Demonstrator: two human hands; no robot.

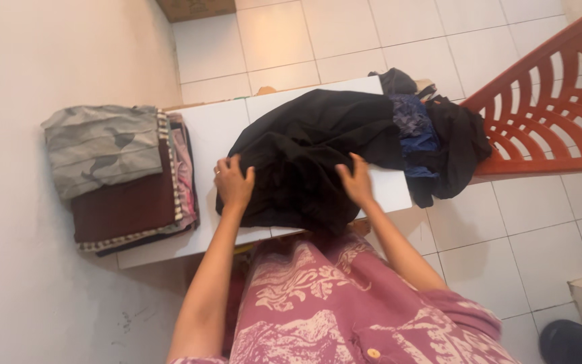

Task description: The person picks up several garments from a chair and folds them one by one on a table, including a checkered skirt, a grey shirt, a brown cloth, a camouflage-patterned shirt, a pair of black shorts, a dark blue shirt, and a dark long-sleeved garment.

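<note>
Black garment point(311, 155) lies bunched across the middle of a white table point(213, 131), its near edge hanging slightly over the table's front. The left hand point(234, 183) presses down on the cloth's left side with fingers curled over a fold, seemingly pinching it, though the dark fabric hides how firm the hold is. The right hand point(357, 180) rests flat on the garment's right part, fingers spread and not closed round anything. At the table's left end sits a stack of folded clothes point(119, 175), a grey patterned piece on top and a maroon one beneath. Just beside the garment on the right, dark and blue clothes point(432, 145) spill from a tilted orange plastic basket point(554, 111).
</note>
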